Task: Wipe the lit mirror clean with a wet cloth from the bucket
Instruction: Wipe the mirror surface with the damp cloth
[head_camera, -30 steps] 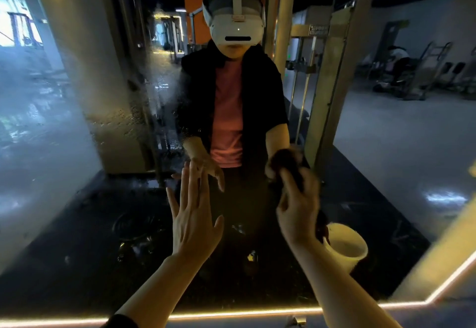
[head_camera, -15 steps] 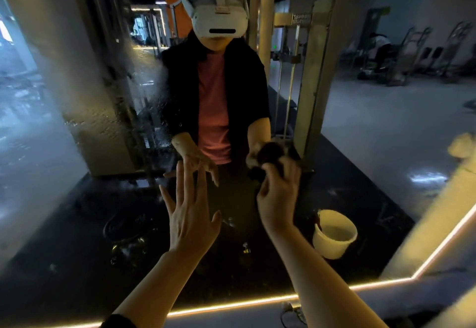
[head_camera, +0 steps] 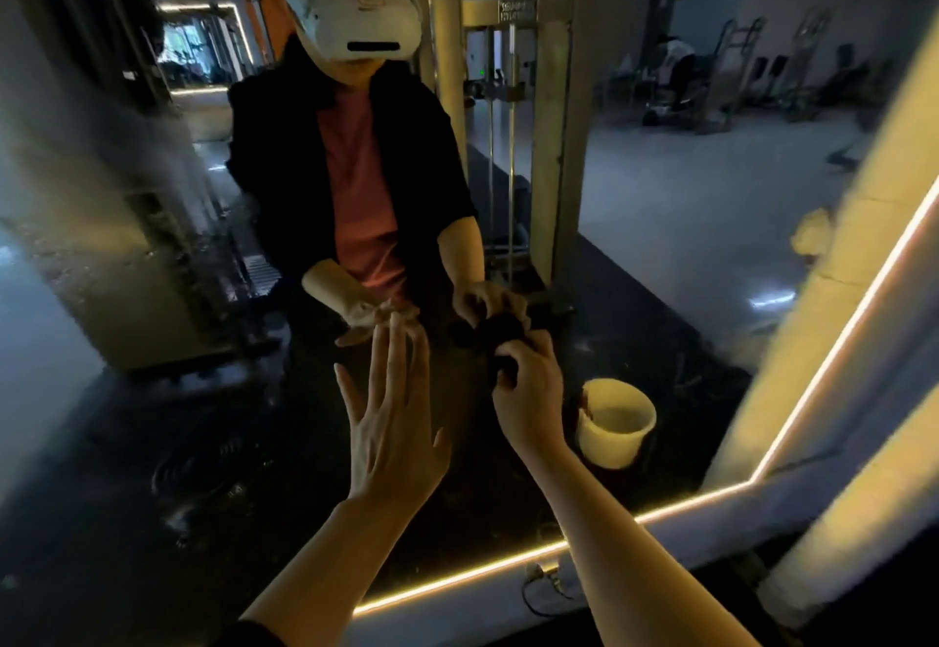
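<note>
Right hand (head_camera: pixel 528 395) has stayed clamped on the dark cloth (head_camera: pixel 500 334) against the mirror (head_camera: pixel 686 219); left hand (head_camera: pixel 388 428) fingers remain spread; bucket (head_camera: pixel 617 425) reflected nearby.

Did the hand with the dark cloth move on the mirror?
Cannot tell. The right hand holds the cloth just up-left of the bucket's reflection, much as before; the head camera moved, so any shift is unclear.

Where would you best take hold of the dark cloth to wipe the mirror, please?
The cloth is best gripped around its bunched middle, from behind, on the side facing away from the mirror. That probably leaves a free face against the glass. The right hand already holds it that way; the left hand is spread flat.
</note>
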The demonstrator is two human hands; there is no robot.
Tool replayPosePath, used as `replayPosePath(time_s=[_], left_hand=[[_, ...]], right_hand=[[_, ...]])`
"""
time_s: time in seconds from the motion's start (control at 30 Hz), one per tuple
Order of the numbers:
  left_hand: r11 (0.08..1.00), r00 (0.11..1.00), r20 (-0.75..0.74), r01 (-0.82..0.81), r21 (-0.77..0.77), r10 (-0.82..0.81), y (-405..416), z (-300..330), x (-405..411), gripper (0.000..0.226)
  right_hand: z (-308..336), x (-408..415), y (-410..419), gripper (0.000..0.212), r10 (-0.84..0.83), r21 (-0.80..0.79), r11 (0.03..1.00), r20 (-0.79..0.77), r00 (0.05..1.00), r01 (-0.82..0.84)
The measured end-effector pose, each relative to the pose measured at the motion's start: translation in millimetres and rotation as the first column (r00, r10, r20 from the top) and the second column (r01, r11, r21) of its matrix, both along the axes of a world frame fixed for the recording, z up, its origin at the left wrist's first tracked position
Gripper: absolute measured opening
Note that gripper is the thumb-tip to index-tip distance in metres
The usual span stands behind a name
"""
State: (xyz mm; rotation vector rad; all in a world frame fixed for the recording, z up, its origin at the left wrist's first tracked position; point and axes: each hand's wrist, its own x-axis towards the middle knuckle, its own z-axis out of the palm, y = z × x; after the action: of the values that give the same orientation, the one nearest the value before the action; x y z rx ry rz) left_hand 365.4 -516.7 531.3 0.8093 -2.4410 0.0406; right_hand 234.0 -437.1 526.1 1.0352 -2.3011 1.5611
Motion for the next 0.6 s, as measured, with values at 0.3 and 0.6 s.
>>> replayPosePath(time_s=[0.3, 0.6], left_hand=[[0.996, 0.999, 0.041, -0.001, 0.085, -0.003, 18.2, -7.7, -23.7, 0.126], [0.999, 0.998, 0.064, -0.010, 0.030, 0.008, 21.0, -13.7, -39.0, 0.124]], right_hand=[[23.0, -54.7, 21.8, 0.018, -0.272, -0.149, 0.948, 0.081, 0.959, 0.281], [-1.3, -85.0, 54.7, 0.023, -0.420, -0.270, 0.841, 0.221, 0.880, 0.470]])
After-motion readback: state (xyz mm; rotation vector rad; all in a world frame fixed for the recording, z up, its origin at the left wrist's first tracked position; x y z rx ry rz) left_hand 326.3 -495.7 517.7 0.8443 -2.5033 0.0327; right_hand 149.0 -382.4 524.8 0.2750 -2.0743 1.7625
